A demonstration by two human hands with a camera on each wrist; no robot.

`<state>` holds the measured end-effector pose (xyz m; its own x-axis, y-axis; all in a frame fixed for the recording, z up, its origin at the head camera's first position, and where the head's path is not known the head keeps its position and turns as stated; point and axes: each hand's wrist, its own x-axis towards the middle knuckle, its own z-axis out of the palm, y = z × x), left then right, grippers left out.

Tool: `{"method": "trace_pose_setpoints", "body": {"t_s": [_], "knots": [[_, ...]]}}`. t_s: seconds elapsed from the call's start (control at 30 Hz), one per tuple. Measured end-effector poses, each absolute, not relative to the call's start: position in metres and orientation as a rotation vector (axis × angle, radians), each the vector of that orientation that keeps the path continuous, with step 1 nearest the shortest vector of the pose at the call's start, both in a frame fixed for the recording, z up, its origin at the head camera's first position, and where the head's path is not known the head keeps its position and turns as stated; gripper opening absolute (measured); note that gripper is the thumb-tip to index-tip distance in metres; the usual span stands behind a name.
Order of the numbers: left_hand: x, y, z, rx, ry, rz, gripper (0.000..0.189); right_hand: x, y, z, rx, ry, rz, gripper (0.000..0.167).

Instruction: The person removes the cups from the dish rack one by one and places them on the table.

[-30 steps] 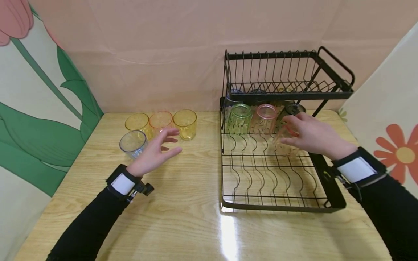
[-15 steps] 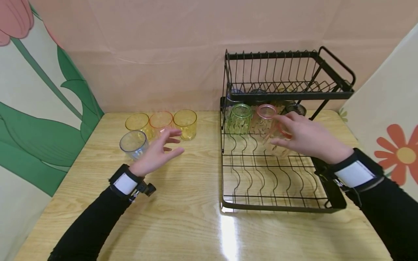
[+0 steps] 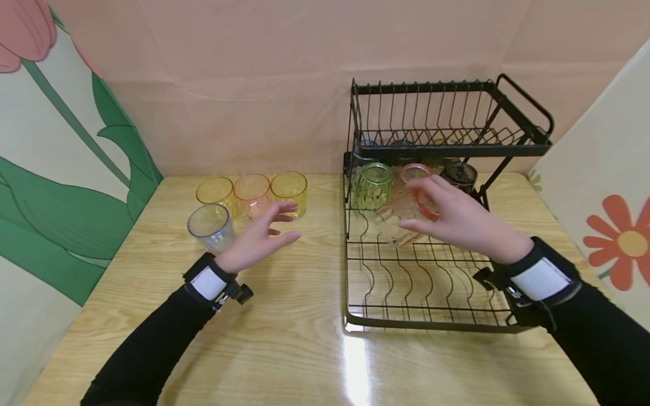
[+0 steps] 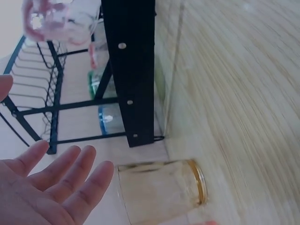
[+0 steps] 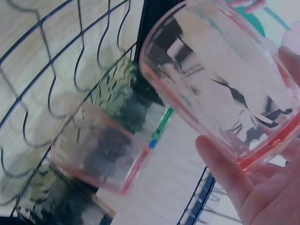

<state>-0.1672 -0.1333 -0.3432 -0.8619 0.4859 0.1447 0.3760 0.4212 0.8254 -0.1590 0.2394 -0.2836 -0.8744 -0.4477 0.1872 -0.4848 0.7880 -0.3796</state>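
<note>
My right hand [image 3: 457, 220] grips a clear pinkish drinking glass [image 5: 220, 89] near its red rim. Tilted on its side, the glass hangs over the lower tier of the black dish rack [image 3: 426, 322], its base pointing left. My left hand [image 3: 256, 239] is held with loosely spread fingers, nothing in it, over the table beside a blue-rimmed glass [image 3: 209, 225]. Behind that stand a yellow glass [image 3: 215, 194], a red-rimmed glass [image 3: 251, 194] and another yellow glass [image 3: 295, 197], all mouth up. The left wrist view shows the fingers near a yellow glass [image 4: 159, 190].
Upside-down glasses stand at the back of the rack's lower tier: a green one [image 3: 374, 189], a pink one [image 3: 413, 171], a dark one [image 3: 459, 175], with others behind them. Above hangs the upper wire tier [image 3: 449, 150]. A pink cloth backdrop [image 3: 244, 84] closes the back.
My right hand has moved left across the rack with the pinkish glass, which has tipped further onto its side. My left hand has shifted slightly right.
</note>
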Motion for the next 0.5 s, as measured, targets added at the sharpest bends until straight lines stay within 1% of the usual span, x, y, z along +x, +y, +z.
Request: {"method": "trace_pose_setpoints", "body": {"t_s": [0.23, 0.5], "knots": [[-0.171, -0.118, -0.341, 0.853, 2.549, 1.406, 0.066, -0.157, 0.228, -0.29, 0.823, -2.755, 0.786, 0.063], [-0.172, -0.095, -0.332, 0.899, 2.498, 1.457, 0.076, -0.158, 0.215, -0.3, 0.769, -2.652, 1.03, 0.059]]}}
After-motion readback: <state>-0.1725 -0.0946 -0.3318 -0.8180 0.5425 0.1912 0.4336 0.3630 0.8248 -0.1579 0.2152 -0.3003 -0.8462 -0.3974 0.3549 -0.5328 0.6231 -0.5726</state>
